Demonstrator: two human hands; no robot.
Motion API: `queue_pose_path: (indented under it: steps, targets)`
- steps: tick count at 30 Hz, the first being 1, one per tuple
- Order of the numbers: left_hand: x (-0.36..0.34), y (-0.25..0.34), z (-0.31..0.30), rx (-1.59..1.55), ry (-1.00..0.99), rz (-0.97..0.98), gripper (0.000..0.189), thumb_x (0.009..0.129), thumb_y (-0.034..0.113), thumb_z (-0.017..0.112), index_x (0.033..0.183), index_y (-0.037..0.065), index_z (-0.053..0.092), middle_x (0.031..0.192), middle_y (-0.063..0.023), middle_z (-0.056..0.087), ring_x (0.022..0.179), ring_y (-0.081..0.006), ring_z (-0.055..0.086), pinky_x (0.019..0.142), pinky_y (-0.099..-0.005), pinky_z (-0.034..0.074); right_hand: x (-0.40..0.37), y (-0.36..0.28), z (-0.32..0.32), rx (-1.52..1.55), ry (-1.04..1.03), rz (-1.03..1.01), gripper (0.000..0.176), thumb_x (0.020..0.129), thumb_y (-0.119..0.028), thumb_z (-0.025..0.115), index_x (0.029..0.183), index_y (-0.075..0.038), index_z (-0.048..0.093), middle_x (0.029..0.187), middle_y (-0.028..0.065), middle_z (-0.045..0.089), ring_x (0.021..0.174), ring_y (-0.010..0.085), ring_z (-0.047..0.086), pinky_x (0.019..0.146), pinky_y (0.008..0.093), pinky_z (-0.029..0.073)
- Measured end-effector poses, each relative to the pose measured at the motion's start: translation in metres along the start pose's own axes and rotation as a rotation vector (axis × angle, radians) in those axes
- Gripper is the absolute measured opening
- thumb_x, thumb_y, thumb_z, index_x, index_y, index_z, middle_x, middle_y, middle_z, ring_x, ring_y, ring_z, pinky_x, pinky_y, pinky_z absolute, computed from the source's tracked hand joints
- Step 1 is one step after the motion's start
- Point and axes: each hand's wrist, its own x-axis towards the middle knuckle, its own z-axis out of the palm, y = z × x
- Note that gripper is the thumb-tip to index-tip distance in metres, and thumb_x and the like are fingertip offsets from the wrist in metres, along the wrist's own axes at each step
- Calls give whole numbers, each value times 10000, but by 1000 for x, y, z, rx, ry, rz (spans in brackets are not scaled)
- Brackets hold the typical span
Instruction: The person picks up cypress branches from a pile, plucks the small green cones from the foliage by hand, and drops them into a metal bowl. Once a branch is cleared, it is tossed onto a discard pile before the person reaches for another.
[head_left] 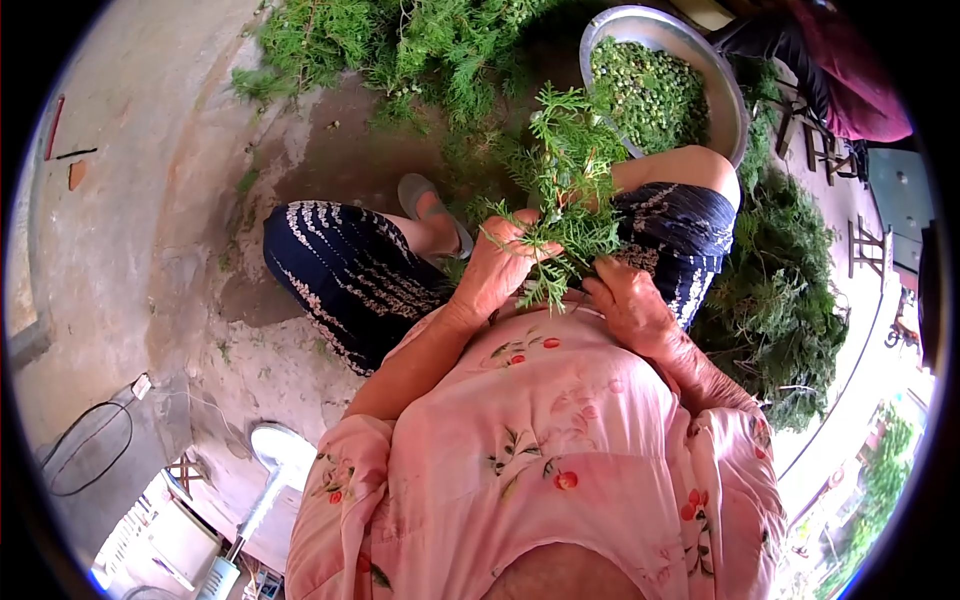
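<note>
A leafy green cypress sprig (570,170) stands up in front of my lap. My left hand (503,258) is closed around its lower part, thumb and fingers pinching among the fronds. Beside the lower leaves, my right hand (632,303) has its fingers curled together. What lies between those fingertips is hidden. Beyond my right knee, a metal basin (735,110) holds a mass of small green cones and leaf bits (650,95).
Cut cypress branches (440,50) lie ahead on the ground, with another heap (780,300) to my right. A person in dark trousers and a maroon top (860,70) is at upper right. A white standing fan (275,450) is at lower left.
</note>
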Motion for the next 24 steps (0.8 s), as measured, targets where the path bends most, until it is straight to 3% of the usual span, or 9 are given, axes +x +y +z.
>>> queue_pose_path:
  steps: [3,6,8,12,15,18,20,22,24]
  targets:
    - [-3,-8,-12,-304,194,-48,130,727,44,643,850,17,609,699,6,584,611,-53,495,536,-202,389,-7,36,-4,-749,43,-87,92,768,-126,546,768,-36,526,797,110,496,693,244,541,520,317,462]
    - [-2,10,-32,-444,318,-53,184,702,31,668,876,33,608,696,23,583,582,-53,505,524,-181,398,1,58,-32,-493,271,-313,94,758,-53,532,831,-1,562,776,72,510,638,171,533,509,267,439]
    - [3,4,-38,-695,288,82,181,706,48,672,870,24,598,700,9,586,580,-58,508,532,-183,412,15,14,-46,368,235,309,116,803,-49,520,888,16,565,679,33,514,565,113,490,512,240,410]
    - [6,-12,-46,-468,284,37,150,762,84,656,856,-18,601,712,-22,626,639,-62,545,578,-199,432,52,-13,-32,854,315,105,154,833,-91,535,955,-9,584,607,-2,489,536,63,448,486,199,366]
    - [2,1,-39,-258,335,140,141,750,88,664,818,-18,602,672,-32,620,585,-74,520,546,-225,411,79,-46,-14,805,310,26,172,814,-132,607,946,-23,598,643,-4,509,538,57,456,491,194,374]
    - [-3,-9,-39,3,283,225,159,767,91,621,901,12,589,733,-32,617,585,-106,556,542,-240,456,104,-50,15,392,458,-309,337,743,-193,681,992,-3,557,798,136,587,735,210,587,644,323,457]
    - [-17,-9,-31,-1360,136,128,222,733,62,654,943,22,598,842,-20,574,767,-89,517,639,-243,423,106,-54,18,-15,475,-390,328,745,-160,676,983,7,525,820,143,577,778,227,601,667,352,463]
    - [-16,-7,-33,-1078,196,142,185,738,75,652,908,26,597,803,-11,565,727,-77,503,602,-229,407,107,-52,22,-37,438,-386,265,775,-123,649,932,26,496,813,142,561,737,204,613,612,337,475]
    - [-10,-2,-36,-504,277,155,122,750,100,648,837,35,594,725,7,548,646,-53,475,530,-202,374,106,-50,26,497,309,-240,201,807,-102,618,894,26,490,740,111,549,609,151,584,504,288,458]
